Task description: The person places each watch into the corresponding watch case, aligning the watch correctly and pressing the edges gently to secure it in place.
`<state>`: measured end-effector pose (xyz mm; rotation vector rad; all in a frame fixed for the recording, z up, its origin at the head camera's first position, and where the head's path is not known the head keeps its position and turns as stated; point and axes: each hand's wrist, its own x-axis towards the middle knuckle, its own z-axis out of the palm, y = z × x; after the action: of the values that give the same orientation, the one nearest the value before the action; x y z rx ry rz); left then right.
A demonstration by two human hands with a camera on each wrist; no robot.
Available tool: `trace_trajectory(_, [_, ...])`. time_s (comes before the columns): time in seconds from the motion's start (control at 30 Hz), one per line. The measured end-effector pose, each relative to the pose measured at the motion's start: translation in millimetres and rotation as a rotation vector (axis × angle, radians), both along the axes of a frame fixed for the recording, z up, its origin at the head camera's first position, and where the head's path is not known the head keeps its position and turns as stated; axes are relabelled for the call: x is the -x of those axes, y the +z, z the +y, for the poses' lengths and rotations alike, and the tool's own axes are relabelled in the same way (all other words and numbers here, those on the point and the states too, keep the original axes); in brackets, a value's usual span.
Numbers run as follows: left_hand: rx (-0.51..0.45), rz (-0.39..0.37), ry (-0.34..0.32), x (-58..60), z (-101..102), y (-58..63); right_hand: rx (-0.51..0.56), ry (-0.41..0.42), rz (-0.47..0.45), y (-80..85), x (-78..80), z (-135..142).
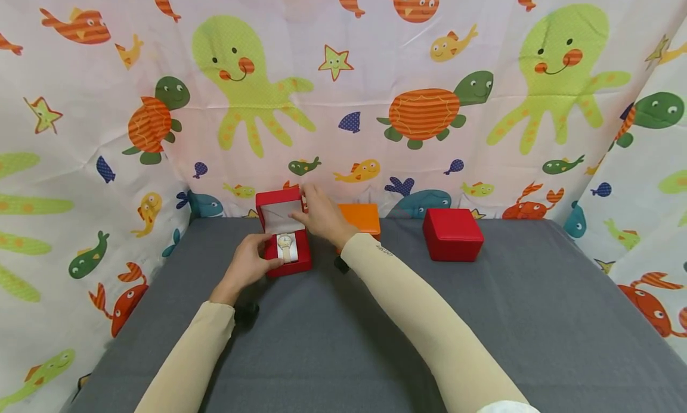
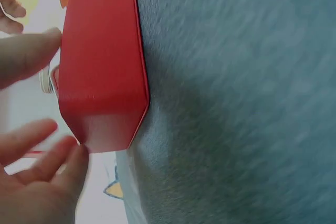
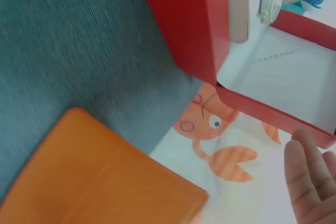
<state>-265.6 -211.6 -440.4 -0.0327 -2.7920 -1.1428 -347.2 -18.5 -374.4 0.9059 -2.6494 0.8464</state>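
A red watch box [image 1: 290, 264] stands with its lid [image 1: 279, 197] raised and tilted back. Inside the base, a watch [image 1: 285, 242] with a pale strap wraps a white cushion. My left hand [image 1: 249, 264] is at the base's left side. Its thumb reaches over the front edge near the watch, and its fingertips [image 2: 79, 148] touch the side corner in the left wrist view. My right hand [image 1: 324, 216] is beside the lid's right edge, the thumb across the lid's opening. In the right wrist view its straight fingers [image 3: 310, 174] lie right at the lid's rim.
An orange box [image 1: 361, 216] stands just right of the red watch box, partly behind my right forearm. Farther right is a closed red box [image 1: 453, 234]. Grey cloth [image 1: 386, 341] covers the table, and a patterned curtain [image 1: 333, 91] hangs at its back and sides.
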Motion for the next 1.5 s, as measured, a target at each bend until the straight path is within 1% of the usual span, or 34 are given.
trace_trajectory(0.17, [-0.052,-0.062,0.034,-5.6,3,0.3,-0.116,-0.006,-0.008,8.0,4.3,-4])
trace_trajectory(0.23, [-0.060,-0.087,0.040,-6.7,3,0.2,-0.163,0.002,-0.027,9.3,5.5,-6])
trace_trajectory(0.3, [-0.061,-0.104,0.054,-7.0,4,-1.0,-0.188,0.010,-0.049,10.2,6.2,-7])
trace_trajectory(0.4, [-0.066,-0.111,0.068,-7.1,3,-3.6,-0.190,0.016,-0.075,11.7,6.5,-8])
trace_trajectory(0.53, [-0.089,-0.109,0.076,-7.2,2,-6.3,-0.161,0.027,-0.090,14.6,7.0,-9])
trace_trajectory(0.7, [-0.127,-0.120,0.080,-7.6,3,-7.3,-0.135,0.037,-0.049,16.9,8.2,-10])
trace_trajectory(0.8, [-0.164,-0.124,0.083,-8.6,3,-7.3,-0.147,0.038,-0.012,16.6,8.6,-11])
trace_trajectory(0.93, [-0.199,-0.130,0.085,-9.7,3,-6.7,-0.179,0.043,0.006,16.7,7.3,-11])
trace_trajectory(1.0, [-0.208,-0.136,0.086,-10.0,2,-6.2,-0.188,0.047,-0.006,17.1,6.1,-11])
trace_trajectory(1.1, [-0.221,-0.145,0.093,-10.2,1,-6.6,-0.212,0.055,-0.052,18.7,2.6,-8])
trace_trajectory(1.17, [-0.229,-0.146,0.094,-10.2,0,-7.7,-0.227,0.067,-0.079,19.7,0.3,-7])
trace_trajectory(1.27, [-0.246,-0.144,0.091,-9.8,-2,-9.9,-0.236,0.099,-0.088,20.2,-2.6,-4])
trace_trajectory(1.4, [-0.259,-0.138,0.077,-8.6,-3,-12.2,-0.218,0.152,-0.052,18.8,-5.4,2])
trace_trajectory(1.5, [-0.262,-0.136,0.070,-8.3,-3,-12.4,-0.201,0.190,-0.046,16.3,-8.4,7])
